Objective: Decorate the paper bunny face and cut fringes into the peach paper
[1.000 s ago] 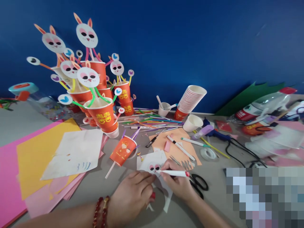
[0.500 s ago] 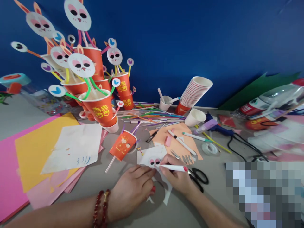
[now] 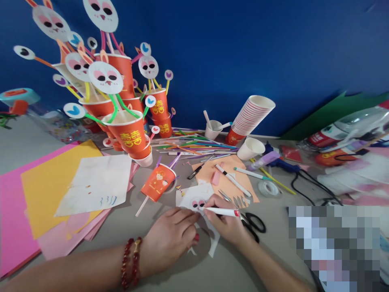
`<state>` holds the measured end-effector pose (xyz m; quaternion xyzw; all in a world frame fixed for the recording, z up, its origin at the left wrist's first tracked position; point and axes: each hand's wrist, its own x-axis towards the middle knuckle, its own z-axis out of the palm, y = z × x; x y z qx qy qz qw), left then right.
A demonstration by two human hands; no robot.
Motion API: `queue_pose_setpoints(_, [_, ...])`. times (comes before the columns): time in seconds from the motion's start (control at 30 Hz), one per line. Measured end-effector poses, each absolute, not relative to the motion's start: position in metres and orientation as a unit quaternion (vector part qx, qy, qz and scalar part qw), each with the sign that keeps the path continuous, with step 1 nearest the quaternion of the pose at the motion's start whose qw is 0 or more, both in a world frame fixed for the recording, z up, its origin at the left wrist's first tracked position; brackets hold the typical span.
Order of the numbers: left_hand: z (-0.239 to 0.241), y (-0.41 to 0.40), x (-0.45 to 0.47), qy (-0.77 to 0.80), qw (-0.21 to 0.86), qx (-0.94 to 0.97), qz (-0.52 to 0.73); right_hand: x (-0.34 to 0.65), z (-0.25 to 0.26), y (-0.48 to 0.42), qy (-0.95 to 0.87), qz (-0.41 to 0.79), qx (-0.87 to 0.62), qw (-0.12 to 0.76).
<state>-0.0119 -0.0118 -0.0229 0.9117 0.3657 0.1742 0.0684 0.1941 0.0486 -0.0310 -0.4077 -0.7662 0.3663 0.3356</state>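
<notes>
My right hand is closed around a white marker with a red end, its tip on a white paper rabbit face with pink and black eyes. My left hand, with a red bead bracelet on the wrist, rests on the table with curled fingers pressing down the near part of the white paper. A red paper cup with straws lies on its side just beyond the paper.
Black scissors lie right of my right hand. Finished rabbit cups stand at the back left, beside a stack of paper cups, loose straws, a glue gun, tape, and coloured sheets on the left.
The view has shifted slightly. Both hands stay on the paper face, the marker tip moving only a little near the eyes.
</notes>
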Motion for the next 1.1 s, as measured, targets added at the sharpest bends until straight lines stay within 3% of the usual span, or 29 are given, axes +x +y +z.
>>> queue_pose_setpoints(1.1, [-0.0248, -0.0114, -0.0113, 0.364, 0.056, 0.912, 0.182, 0.1942, -0.0307, 0.049, -0.775, 0.349, -0.409, 0.333])
